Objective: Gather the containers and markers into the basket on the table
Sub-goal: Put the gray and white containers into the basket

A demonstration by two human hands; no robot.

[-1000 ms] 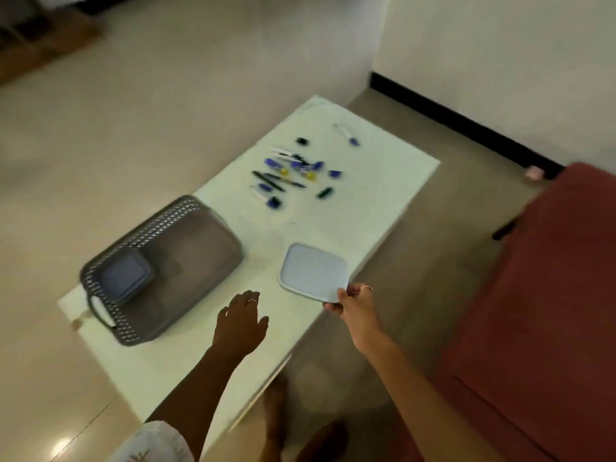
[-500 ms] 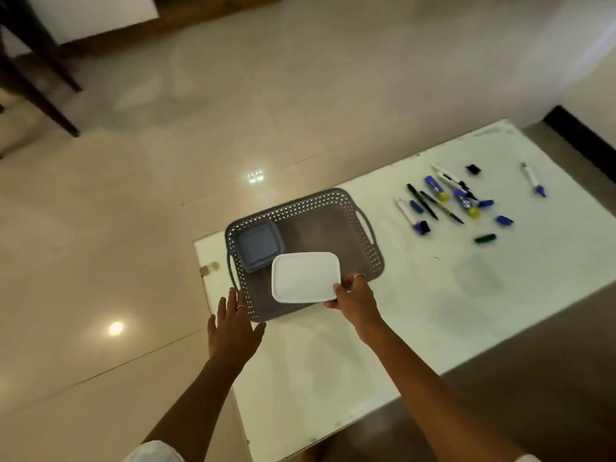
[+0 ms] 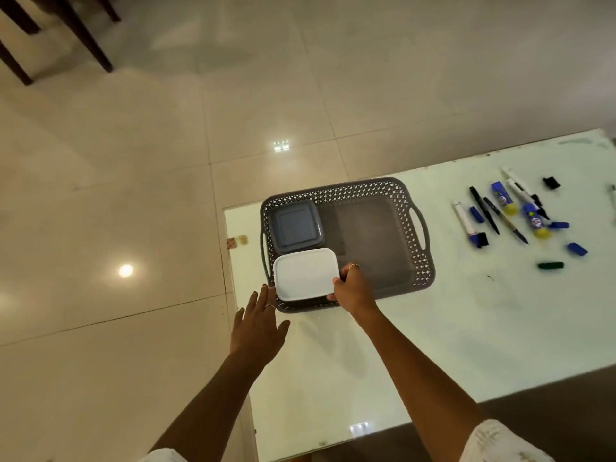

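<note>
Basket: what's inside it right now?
The basket holds a grey container in its far-left corner. The right hand holds a white container over the near-left corner, hiding the floor beneath it. The rest looks bare.

views: one, head-worn, wide-angle | faces: forward and steeply down | near: both forearms rise from the bottom edge, basket [image 3: 346, 191] mid-frame within reach | covers: white surface [image 3: 466, 328] at right, tiled floor [image 3: 133, 161] at left and above | shared: none, single view
</note>
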